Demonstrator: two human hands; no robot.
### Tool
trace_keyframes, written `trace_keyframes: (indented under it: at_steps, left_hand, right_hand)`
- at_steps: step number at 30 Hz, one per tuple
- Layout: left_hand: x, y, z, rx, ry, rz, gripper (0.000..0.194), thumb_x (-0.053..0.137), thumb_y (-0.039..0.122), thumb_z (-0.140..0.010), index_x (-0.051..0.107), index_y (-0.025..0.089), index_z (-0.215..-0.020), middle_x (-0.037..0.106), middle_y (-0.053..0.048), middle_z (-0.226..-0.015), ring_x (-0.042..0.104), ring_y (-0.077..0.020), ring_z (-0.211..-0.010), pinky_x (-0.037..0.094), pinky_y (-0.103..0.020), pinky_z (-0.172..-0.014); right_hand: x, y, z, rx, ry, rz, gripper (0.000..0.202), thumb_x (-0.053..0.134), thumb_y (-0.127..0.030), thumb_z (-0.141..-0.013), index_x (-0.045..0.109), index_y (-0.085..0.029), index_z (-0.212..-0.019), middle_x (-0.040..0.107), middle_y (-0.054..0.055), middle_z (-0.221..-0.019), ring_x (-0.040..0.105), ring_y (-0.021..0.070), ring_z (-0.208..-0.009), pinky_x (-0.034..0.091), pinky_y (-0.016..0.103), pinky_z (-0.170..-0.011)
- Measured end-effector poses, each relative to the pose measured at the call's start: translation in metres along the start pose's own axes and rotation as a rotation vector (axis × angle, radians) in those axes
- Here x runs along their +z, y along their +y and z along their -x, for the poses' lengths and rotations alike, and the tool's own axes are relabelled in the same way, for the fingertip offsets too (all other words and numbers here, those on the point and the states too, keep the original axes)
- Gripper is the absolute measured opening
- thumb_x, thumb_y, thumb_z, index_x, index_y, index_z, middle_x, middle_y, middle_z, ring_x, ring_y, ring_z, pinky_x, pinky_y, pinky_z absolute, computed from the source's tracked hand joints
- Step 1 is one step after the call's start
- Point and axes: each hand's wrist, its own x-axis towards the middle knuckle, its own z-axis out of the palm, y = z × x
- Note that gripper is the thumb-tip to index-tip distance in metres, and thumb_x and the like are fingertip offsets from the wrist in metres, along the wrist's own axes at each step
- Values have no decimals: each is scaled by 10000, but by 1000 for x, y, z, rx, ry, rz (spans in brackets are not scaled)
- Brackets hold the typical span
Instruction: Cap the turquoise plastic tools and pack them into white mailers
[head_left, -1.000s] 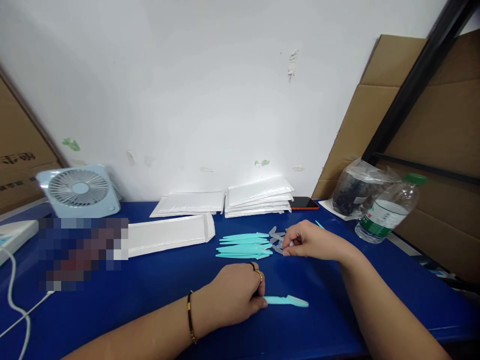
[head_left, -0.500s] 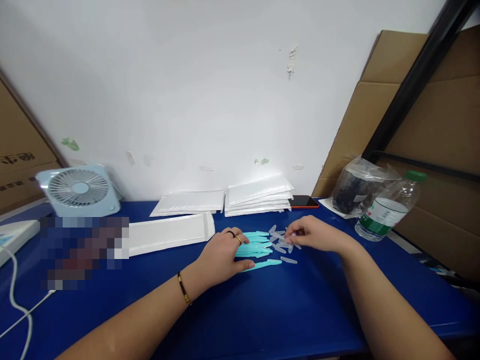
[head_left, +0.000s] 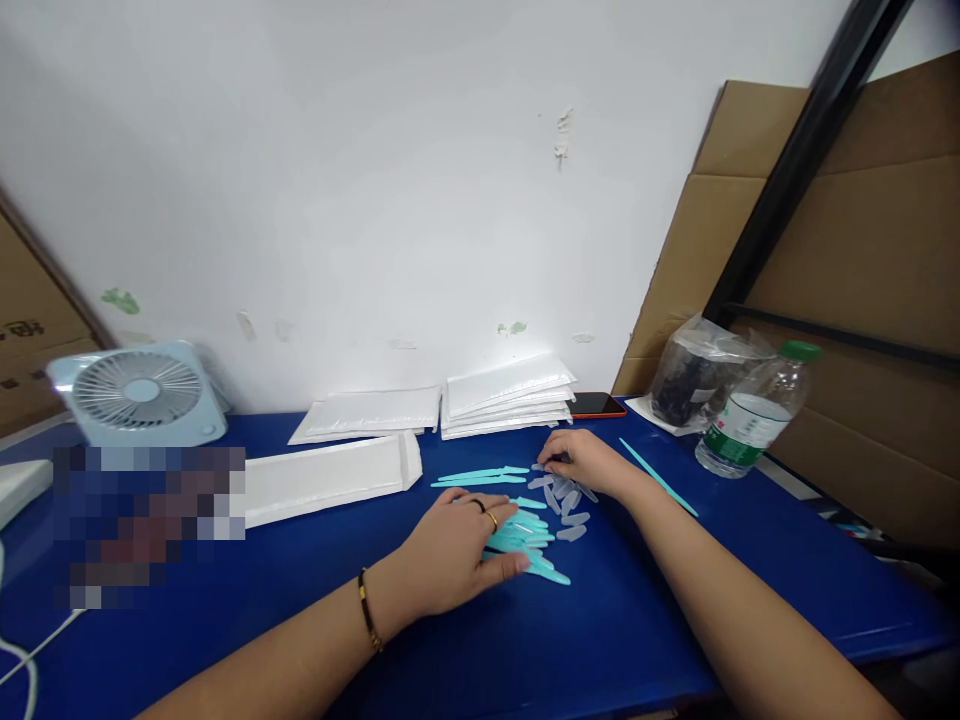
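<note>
My left hand (head_left: 459, 548) lies palm down over a heap of turquoise eyebrow razors (head_left: 534, 530), its fingers stretched out and thumb apart. Part of the heap is hidden beneath it. Just beyond those fingers, two more razors (head_left: 480, 478) rest side by side. Clear plastic blade covers (head_left: 571, 502) are scattered to the right of the heap. At their far edge is my right hand (head_left: 583, 462), with fingertips curled together among the covers; what they pinch is hard to see. Another turquoise razor (head_left: 660, 478) lies alone beyond my right forearm.
White padded envelopes (head_left: 510, 390) are stacked against the wall, beside a phone (head_left: 596, 404). One long white envelope (head_left: 330, 478) lies at left, near a fan (head_left: 142, 390). A water bottle (head_left: 754, 415) and a bagged dark item (head_left: 686, 380) stand at right on the blue table (head_left: 600, 620).
The razor heap has shifted nearer me under my left hand, leaving two behind. A lone razor now shows at right. My right hand has moved left, and the covers lie differently.
</note>
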Motion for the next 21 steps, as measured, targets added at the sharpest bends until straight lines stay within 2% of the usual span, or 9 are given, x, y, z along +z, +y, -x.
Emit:
trace_keyframes:
  at_steps: [4, 6, 10, 13, 18, 21]
  left_hand:
    - [-4, -29, -27, -209, 151, -48, 329, 374, 335, -899, 549, 208, -1146, 585, -66, -1144, 512, -199, -1064, 376, -320, -906]
    - [-4, -48, -41, -280, 181, -82, 275, 441, 305, -856, 599, 186, -1048, 602, -72, -1076, 542, -199, -1001, 397, -302, -864]
    - [2, -73, -56, -372, 53, 34, 151, 525, 280, -766, 637, 185, -800, 649, -27, -825, 594, -160, -754, 425, -233, -646]
    - [8, -77, -56, -378, 37, 135, 135, 522, 266, -754, 629, 184, -761, 650, -13, -746, 589, -145, -682, 404, -218, -577]
    - [11, -72, -49, -323, 205, 109, 141, 500, 264, -787, 608, 175, -797, 635, -18, -748, 571, -141, -693, 387, -222, -578]
    - [11, -70, -48, -309, 231, 64, 129, 504, 262, -790, 602, 179, -782, 629, -14, -743, 563, -142, -685, 380, -229, -586]
  right_hand:
    - [1, 0, 1, 95, 31, -31, 114, 583, -215, -725, 667, -170, -788, 623, 41, -805, 561, 149, -716, 404, 233, -634]
    - [3, 0, 2, 133, 34, -65, 103, 580, -213, -724, 649, -163, -782, 623, 37, -775, 560, 142, -691, 401, 225, -606]
    - [4, -1, 3, 158, 3, -160, 131, 557, -227, -751, 649, -170, -823, 645, 24, -725, 573, 129, -637, 405, 212, -568]
    - [4, -2, 2, 136, 13, -168, 157, 561, -233, -750, 682, -185, -839, 664, 25, -756, 586, 133, -659, 417, 219, -596]
    - [9, -2, 0, 133, -2, -269, 200, 554, -278, -758, 690, -170, -858, 652, 26, -710, 570, 127, -621, 419, 220, -570]
    - [13, 1, -1, 124, -3, -357, 207, 576, -301, -739, 680, -154, -841, 629, 19, -667, 554, 122, -600, 419, 216, -554]
